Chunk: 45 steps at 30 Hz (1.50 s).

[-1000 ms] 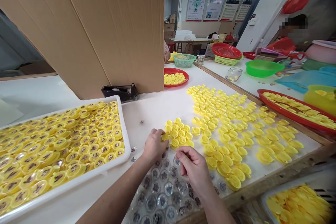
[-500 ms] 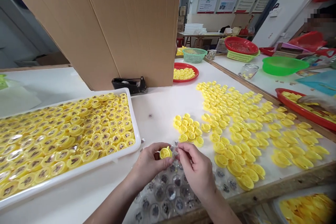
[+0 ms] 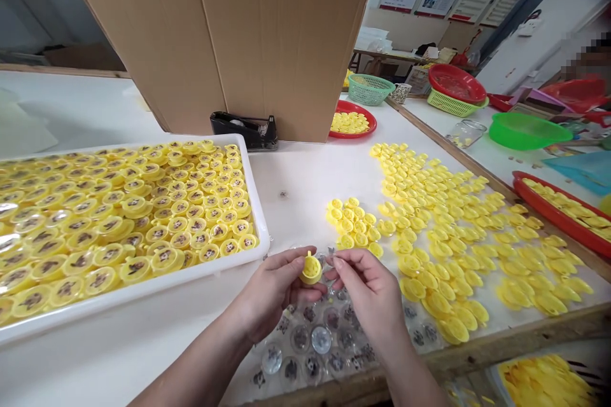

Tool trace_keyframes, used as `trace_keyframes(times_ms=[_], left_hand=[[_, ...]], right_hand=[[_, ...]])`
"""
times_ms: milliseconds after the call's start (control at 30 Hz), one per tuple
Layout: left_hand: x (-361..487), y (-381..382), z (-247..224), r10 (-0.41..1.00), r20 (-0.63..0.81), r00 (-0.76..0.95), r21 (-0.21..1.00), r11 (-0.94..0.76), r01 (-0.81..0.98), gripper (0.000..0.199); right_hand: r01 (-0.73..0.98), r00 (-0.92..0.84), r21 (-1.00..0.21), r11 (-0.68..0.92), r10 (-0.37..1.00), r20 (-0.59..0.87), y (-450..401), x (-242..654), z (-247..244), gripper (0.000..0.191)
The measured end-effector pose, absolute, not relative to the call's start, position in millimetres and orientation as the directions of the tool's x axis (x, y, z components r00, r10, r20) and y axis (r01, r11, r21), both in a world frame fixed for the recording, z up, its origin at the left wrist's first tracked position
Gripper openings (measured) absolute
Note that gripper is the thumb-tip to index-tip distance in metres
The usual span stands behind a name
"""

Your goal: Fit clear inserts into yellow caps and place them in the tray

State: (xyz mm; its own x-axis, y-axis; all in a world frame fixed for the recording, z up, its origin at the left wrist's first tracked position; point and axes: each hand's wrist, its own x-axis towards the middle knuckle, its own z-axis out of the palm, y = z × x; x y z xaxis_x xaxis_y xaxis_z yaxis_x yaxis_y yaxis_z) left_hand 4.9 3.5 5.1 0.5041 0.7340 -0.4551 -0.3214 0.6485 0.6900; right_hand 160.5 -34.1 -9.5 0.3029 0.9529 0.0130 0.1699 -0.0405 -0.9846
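My left hand (image 3: 279, 283) holds a small round yellow plastic piece (image 3: 312, 268) with a little tab, its hollow side facing up. Close beside it, my right hand (image 3: 370, 286) is pinched at thumb and forefinger; a small clear bit seems to show at the tips, too small to name. Below both hands lie several clear round discs (image 3: 321, 339) with dark printed pictures, partly hidden by the right hand. A cluster of similar yellow pieces (image 3: 353, 222) sits just beyond the hands, and many more yellow pieces (image 3: 436, 245) spread to the right.
A white tray (image 3: 264, 229) full of yellow pieces bearing pictures stands at left. Behind it are a black tape dispenser (image 3: 245, 131) and a tall cardboard box (image 3: 229, 32). Red plates (image 3: 568, 216), a green basin (image 3: 529, 131) and a wooden table edge (image 3: 515, 342) lie right.
The view has shifted, so the table's contents sit differently in it. My left hand has turned the yellow piece slightly, and its lower fingers now show. My right hand keeps its pinch close by.
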Motion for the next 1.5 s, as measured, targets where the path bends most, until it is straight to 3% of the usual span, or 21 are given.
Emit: trace_keyframes(times_ms=[133, 267, 400, 500, 667, 867, 967, 1067, 1200, 1500], left_hand=[[6.4, 1.6, 3.9, 0.704, -0.443, 0.555, 0.654, 0.677, -0.337, 0.025], [6.7, 0.3, -1.4, 0.701, -0.384, 0.601, 0.662, 0.663, -0.350, 0.020], [6.2, 1.7, -2.3, 0.712, -0.361, 0.602, 0.626, 0.664, -0.409, 0.022], [6.2, 3.4, 0.4, 0.721, -0.397, 0.568, 0.601, 0.672, -0.432, 0.024], [7.8, 2.0, -0.2, 0.755, -0.371, 0.541, 0.633, 0.632, -0.448, 0.021], [9.6, -1.4, -4.7, 0.752, -0.341, 0.564, 0.648, 0.623, -0.438, 0.021], [9.7, -2.0, -4.6, 0.749, -0.356, 0.559, 0.634, 0.633, -0.444, 0.020], [9.6, -2.2, -5.7, 0.744, -0.366, 0.559, 0.620, 0.643, -0.449, 0.019], [10.2, -1.6, -9.4, 0.740, -0.359, 0.568, 0.618, 0.645, -0.449, 0.019], [11.0, -2.3, -6.1, 0.746, -0.351, 0.566, 0.592, 0.645, -0.483, 0.027]], right_hand=[[0.112, 0.358, -0.993, -0.020, 0.933, 0.022, -28.8, 157.5, -13.9, 0.015], [0.260, 0.347, -0.958, 0.121, 0.914, 0.209, -29.9, 155.6, -17.5, 0.008], [0.446, 0.217, -0.842, 0.304, 0.876, 0.431, -34.9, 158.1, -15.8, 0.013], [0.523, 0.076, -0.756, 0.395, 0.861, 0.503, -40.0, 162.3, -12.7, 0.024], [0.505, -0.045, -0.765, 0.400, 0.897, 0.439, -44.8, 169.2, -3.1, 0.022], [0.294, 0.042, -0.945, 0.145, 0.986, 0.164, -37.6, 171.7, 0.6, 0.004], [0.233, 0.045, -0.970, 0.069, 0.996, 0.082, -35.2, 172.5, -1.1, 0.019], [0.363, 0.034, -0.918, 0.157, 0.983, 0.182, -36.6, 173.8, 1.4, 0.025], [0.586, -0.028, -0.755, 0.295, 0.938, 0.345, -38.6, 173.9, 11.3, 0.029], [0.595, -0.128, -0.705, 0.386, 0.912, 0.390, -34.6, 171.4, 13.9, 0.022]])
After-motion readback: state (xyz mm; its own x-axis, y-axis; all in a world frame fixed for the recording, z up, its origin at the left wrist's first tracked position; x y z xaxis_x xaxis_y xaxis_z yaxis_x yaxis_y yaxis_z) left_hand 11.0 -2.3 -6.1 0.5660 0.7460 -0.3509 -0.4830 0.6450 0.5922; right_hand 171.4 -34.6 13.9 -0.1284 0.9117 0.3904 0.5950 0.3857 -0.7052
